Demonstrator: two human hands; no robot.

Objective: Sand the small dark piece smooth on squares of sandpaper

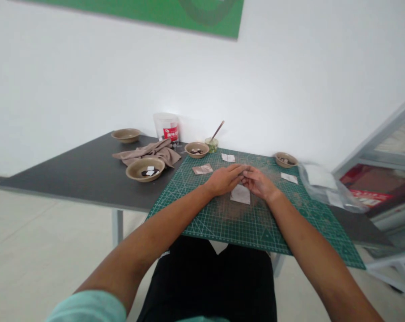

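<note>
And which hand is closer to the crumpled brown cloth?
Left. The left hand is over the green mat, to the right of the crumpled brown cloth; the right hand is farther right, beside the left one.

sheet [240, 195] on mat [215, 221]; bowl [145, 178] left, before cloth [150, 151], perhaps holding chips [150, 171]
</note>
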